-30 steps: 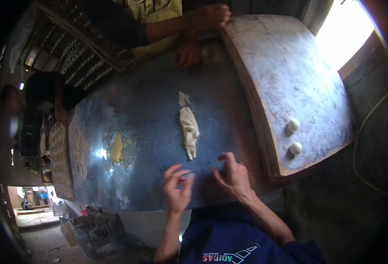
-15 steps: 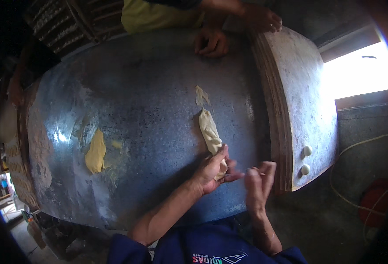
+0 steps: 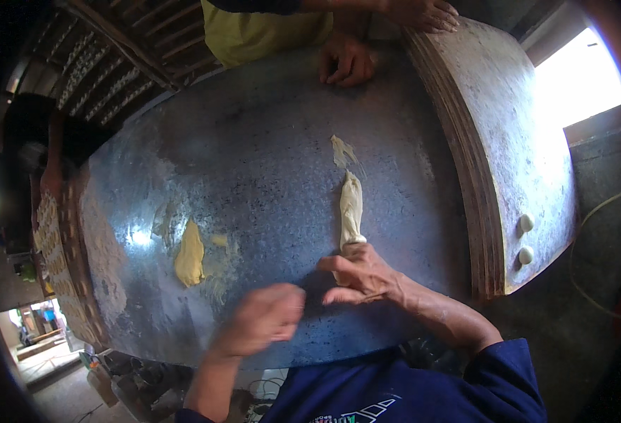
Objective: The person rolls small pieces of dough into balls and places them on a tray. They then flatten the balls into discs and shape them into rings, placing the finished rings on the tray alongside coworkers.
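A long roll of pale dough (image 3: 351, 204) lies lengthwise on the dark metal-topped table (image 3: 275, 176). My right hand (image 3: 367, 276) is closed over its near end, with thumb and index finger stuck out to the left. Whatever dough sits under the palm is hidden. To the left, my left hand (image 3: 265, 321) hovers near the table's front edge, away from the dough. Its fingers look curled but are smeared by motion. A smear of dough (image 3: 341, 151) sticks to the metal beyond the roll's far end. Farther left lies a soft yellow lump (image 3: 190, 255).
Stacked boards (image 3: 494, 141) stand on the right, two small dough balls (image 3: 527, 238) on top. Across the table, a co-worker rests one hand (image 3: 348, 60) on the table and another (image 3: 427, 15) on the boards. At the left, a tray (image 3: 55, 264) carries rows of small pieces.
My left hand has let go of the dough and moved left. My right hand has come across from the right onto the dough's near end. The whole view has shifted slightly.
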### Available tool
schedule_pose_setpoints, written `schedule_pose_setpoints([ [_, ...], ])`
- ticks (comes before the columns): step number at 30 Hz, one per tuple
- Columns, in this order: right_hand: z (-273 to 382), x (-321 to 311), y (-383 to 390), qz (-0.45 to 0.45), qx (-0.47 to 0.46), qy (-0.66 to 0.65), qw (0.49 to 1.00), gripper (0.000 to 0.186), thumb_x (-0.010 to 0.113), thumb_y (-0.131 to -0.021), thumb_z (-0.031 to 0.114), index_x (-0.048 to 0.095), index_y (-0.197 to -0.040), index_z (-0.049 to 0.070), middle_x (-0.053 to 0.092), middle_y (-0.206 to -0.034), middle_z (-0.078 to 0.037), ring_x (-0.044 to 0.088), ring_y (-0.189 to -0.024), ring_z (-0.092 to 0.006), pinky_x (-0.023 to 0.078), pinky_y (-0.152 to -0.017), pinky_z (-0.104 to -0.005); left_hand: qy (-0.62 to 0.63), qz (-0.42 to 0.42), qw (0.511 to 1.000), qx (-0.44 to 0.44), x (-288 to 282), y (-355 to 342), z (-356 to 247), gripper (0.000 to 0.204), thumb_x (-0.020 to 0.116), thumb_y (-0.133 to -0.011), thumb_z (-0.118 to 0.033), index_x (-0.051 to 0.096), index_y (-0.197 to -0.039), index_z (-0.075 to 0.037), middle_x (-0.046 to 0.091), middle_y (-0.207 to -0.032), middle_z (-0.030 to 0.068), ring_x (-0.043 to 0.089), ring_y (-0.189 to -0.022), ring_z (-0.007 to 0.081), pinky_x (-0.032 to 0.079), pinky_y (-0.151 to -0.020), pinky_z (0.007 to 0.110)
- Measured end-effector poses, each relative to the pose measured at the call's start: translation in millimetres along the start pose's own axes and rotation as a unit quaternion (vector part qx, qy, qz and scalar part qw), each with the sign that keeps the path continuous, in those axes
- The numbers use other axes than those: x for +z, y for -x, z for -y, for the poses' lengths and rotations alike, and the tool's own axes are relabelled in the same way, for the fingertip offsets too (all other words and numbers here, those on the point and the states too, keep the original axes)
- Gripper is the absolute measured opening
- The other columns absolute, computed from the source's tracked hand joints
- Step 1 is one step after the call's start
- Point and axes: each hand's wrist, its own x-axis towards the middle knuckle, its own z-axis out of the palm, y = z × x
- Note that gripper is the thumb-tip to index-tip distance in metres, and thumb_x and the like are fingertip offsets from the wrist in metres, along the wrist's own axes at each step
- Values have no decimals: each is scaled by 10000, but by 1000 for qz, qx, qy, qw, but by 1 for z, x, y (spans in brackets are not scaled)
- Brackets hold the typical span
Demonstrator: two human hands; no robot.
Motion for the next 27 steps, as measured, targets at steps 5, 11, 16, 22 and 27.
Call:
schedule_pose_setpoints([
  [5,10,8,13,18,70,66,995,400,609,-959,437,658,-880,47,606,-686,-121,605,-643,-311,487,-649,-437,295,30,953,55,5,-61,-20,568,457,-998,-534,667,-999,-6,628,-1054,161,639,-894,253,538,-814,412],
  [11,52,28,52,-7,325,-107,940,409,494,-1020,448,575,-992,48,609,-857,-130,604,-807,-315,481,-738,-424,177,1,983,42,54,-168,65,463,593,-1003,-238,486,-1332,69,457,-1444,199,554,-1249,376,513,-1049,423],
  [16,80,34,94,-277,337,-390,811,399,440,-1038,479,485,-1000,84,448,-782,3,441,-666,-123,380,-590,-299,271,-24,946,173,60,-164,85,528,495,-1035,-364,481,-1362,51,457,-1441,227,591,-1201,361,534,-1014,393],
  [22,104,9,153,-101,152,300,936,584,509,-987,456,470,-1394,39,549,-1312,-185,491,-1270,-346,333,-1096,-477,-438,-193,794,375,104,-32,141,560,424,-1043,-361,384,-1491,-28,354,-1527,262,354,-1394,469,265,-1167,531],
  [27,105,-14,169,52,116,414,901,539,569,-944,324,488,-1378,14,515,-1394,-179,410,-1370,-386,226,-1168,-581,-729,-252,632,74,90,37,162,466,444,-1024,-372,474,-1473,-250,224,-1572,283,222,-1405,567,59,-1119,724],
])
